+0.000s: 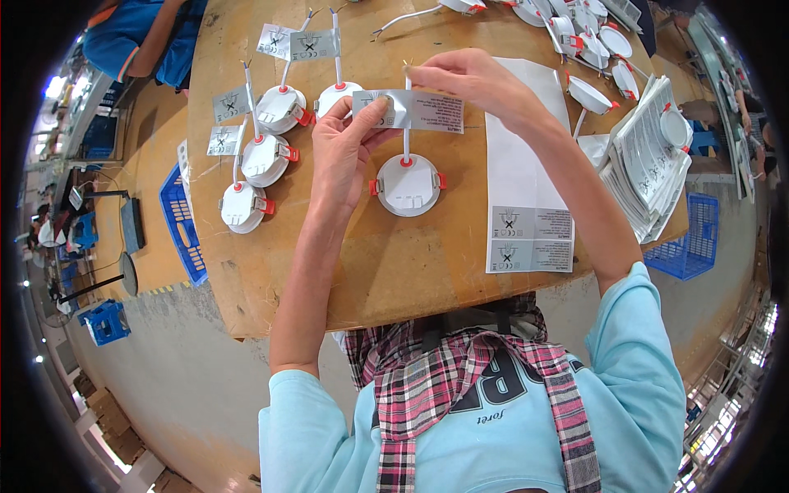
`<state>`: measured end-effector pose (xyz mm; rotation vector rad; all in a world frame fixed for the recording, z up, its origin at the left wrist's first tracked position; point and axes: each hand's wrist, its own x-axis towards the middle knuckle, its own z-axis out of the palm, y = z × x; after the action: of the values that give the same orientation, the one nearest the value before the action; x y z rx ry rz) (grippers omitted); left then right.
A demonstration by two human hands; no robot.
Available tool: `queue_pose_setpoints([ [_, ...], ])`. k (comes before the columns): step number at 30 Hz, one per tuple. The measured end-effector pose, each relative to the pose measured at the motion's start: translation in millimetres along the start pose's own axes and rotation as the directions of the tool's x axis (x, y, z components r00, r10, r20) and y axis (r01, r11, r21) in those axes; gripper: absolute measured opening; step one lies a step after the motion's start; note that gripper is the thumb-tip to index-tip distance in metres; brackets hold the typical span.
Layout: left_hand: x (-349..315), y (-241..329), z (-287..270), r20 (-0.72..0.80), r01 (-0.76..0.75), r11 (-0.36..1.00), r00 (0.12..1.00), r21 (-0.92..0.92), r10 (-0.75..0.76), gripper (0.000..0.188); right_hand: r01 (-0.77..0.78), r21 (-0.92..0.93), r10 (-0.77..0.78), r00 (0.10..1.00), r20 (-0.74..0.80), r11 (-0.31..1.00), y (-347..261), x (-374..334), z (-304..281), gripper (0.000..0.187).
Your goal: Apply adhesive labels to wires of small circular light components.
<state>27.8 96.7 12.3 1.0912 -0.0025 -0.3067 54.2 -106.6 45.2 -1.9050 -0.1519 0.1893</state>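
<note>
While one blue crate point(182, 228) sits left of the white lamp point(408, 191) and another crate point(692, 238) right, contents unclear, the lamp lies on the table point(394, 283). Just beyond it, the left hand point(341, 148) pinches a silver label point(436, 112) across its cable point(407, 145); the right hand point(481, 86), arched palm-down, pinches the cable's end.

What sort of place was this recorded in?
Probably a factory workshop, judging by the many round white cabled fittings spread over a large wooden worktable, the thick stack of printed sheets on its right, and another person in blue at its far left edge.
</note>
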Motion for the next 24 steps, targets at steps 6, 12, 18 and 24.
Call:
queue_pose_setpoints([
  [6, -1, -2, 4, -0.014, 0.019, 1.0, 1.0, 0.001, -0.019, 0.018, -0.097, -0.055, 0.105, 0.979, 0.175, 0.994, 5, 6, 3, 0.037],
  [12, -6, -1, 5, -0.04, 0.053, 0.984, 0.998, 0.167, -0.047, 0.034, -0.049, 0.008, 0.049, 0.996, 0.073, 0.999, 13, 2, 2, 0.036],
  [18, -38, -2, 17, -0.069, -0.058, 0.827, 0.991, 0.559, 0.116, 0.05, -0.097, 0.078, 0.098, 0.995, -0.003, 0.992, 16, -6, -6, 0.037],
  [24, -55, -17, 21, 0.115, -0.23, 0.597, 0.968, 0.768, 0.225, 0.039, -0.033, 0.042, 0.03, 0.998, 0.052, 0.999, 15, -9, -1, 0.038],
])
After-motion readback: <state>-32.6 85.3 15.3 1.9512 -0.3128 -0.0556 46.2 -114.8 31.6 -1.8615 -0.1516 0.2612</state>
